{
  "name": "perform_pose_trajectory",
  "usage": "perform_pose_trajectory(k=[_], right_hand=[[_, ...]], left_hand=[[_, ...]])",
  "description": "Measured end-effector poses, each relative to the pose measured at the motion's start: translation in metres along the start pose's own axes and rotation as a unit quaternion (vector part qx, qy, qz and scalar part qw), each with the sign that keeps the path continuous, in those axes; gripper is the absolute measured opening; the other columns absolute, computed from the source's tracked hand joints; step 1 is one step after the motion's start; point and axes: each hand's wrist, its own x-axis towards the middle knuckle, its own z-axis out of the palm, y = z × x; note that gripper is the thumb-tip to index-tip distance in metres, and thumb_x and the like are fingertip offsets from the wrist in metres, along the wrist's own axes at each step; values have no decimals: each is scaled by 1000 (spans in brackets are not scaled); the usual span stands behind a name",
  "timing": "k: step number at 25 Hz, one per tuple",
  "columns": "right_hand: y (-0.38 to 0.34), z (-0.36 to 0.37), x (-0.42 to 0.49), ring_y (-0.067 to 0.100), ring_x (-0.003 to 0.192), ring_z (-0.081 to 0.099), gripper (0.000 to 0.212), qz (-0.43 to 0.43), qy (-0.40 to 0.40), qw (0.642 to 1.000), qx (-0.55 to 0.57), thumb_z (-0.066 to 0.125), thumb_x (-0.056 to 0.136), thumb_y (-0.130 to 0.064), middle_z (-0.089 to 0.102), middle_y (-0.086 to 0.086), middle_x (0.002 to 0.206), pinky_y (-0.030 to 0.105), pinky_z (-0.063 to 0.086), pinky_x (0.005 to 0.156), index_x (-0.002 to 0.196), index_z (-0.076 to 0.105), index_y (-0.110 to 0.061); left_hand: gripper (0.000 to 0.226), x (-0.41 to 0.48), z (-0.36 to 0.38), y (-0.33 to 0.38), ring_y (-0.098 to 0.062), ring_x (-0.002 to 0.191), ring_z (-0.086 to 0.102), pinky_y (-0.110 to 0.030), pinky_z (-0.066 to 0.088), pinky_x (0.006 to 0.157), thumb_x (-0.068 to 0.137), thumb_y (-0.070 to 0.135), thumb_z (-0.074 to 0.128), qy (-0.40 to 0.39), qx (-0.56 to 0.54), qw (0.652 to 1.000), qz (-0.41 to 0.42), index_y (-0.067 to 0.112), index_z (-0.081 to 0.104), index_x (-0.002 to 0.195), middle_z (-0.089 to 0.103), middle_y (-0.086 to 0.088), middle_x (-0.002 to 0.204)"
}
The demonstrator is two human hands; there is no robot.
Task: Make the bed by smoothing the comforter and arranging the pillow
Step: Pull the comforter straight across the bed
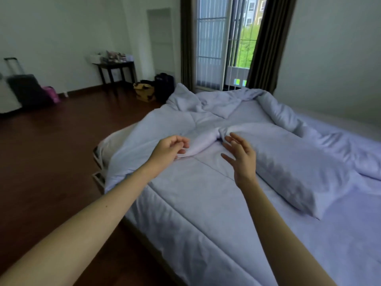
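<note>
A pale lavender comforter (185, 207) covers the bed's near part and lies bunched in folds at the far end (224, 102). A matching pillow (292, 168) lies slantwise on it, to the right of my hands. A twisted fold of fabric (203, 142) runs from the pillow's far corner toward my left hand. My left hand (168, 150) hovers at the tip of that fold with its fingers loosely curled, and I see nothing gripped. My right hand (240, 155) has its fingers spread, just above the comforter beside the pillow's left edge.
The bed's left edge and frame (99, 162) border a dark wooden floor (51, 162). Suitcases (26, 89) stand at the far left. A dark side table (116, 71) and bags (153, 89) sit by the far wall. A curtained window (231, 42) is behind the bed.
</note>
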Motion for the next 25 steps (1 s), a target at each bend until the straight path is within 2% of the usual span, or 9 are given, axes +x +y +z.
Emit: perform_pose_trajectory(k=[3, 8, 12, 14, 17, 18, 21, 22, 25], right_hand=[[27, 35, 27, 19, 104, 67, 22, 3, 4, 1000, 20, 49, 95, -14, 70, 3, 112, 38, 54, 82, 104, 66, -25], [78, 76, 92, 19, 102, 66, 22, 10, 14, 1000, 16, 49, 95, -15, 71, -1, 108, 37, 55, 82, 103, 66, -25], [126, 100, 164, 19, 100, 66, 20, 30, 67, 997, 17, 50, 94, -17, 70, 0, 106, 35, 55, 79, 105, 65, -23], [151, 107, 193, 19, 99, 66, 20, 58, 109, 992, 16, 50, 94, -18, 70, 0, 104, 34, 54, 78, 110, 63, -20], [183, 115, 226, 21, 98, 64, 21, 94, 139, 986, -3, 51, 93, -17, 69, 1, 102, 34, 53, 76, 111, 61, -17], [194, 118, 233, 21, 97, 64, 21, 108, 150, 983, -14, 51, 93, -16, 69, 1, 102, 34, 53, 76, 111, 61, -17], [226, 116, 249, 20, 94, 63, 21, 131, 196, 971, -31, 51, 92, -15, 67, 3, 103, 33, 52, 76, 111, 60, -16], [241, 113, 258, 19, 94, 63, 20, 136, 229, 963, -37, 52, 92, -16, 67, 3, 104, 33, 52, 75, 111, 60, -16], [269, 110, 253, 18, 92, 62, 18, 186, 239, 950, -73, 52, 92, -18, 66, 1, 106, 32, 51, 76, 109, 60, -20]], left_hand=[[26, 25, -37, -14, -4, 75, 61, -15, 43, 60, 97, 5, 40, 5, 16, 1000, -5, 17, 62, 102, 66, 7, 91], [28, 100, -72, -47, -7, 76, 60, -21, 40, 66, 96, 5, 38, -22, 27, 999, -23, 19, 62, 100, 65, 10, 88], [27, 186, -93, -81, -6, 78, 60, -22, 42, 70, 96, 8, 39, -63, 71, 994, -50, 18, 62, 105, 66, 5, 98], [28, 219, -100, -102, -6, 75, 59, -19, 41, 66, 96, 5, 39, -79, 102, 989, -73, 13, 63, 110, 65, 0, 101], [29, 260, -108, -137, -7, 72, 57, -3, 43, 54, 95, 1, 42, -113, 150, 979, -76, 4, 63, 115, 64, -5, 101], [27, 275, -111, -152, -9, 73, 58, -3, 46, 58, 94, 2, 44, -126, 160, 976, -74, 5, 64, 112, 65, -6, 100], [19, 322, -107, -198, -13, 86, 62, -24, 53, 87, 89, 11, 55, -184, 222, 956, -47, 23, 65, 101, 69, 0, 99], [18, 347, -101, -215, -13, 90, 62, -25, 51, 87, 88, 16, 58, -217, 259, 941, -36, 28, 64, 101, 68, 3, 101], [27, 379, -87, -248, -17, 103, 61, -29, 47, 92, 89, 21, 55, -285, 338, 897, 12, 31, 65, 113, 61, 3, 119]])
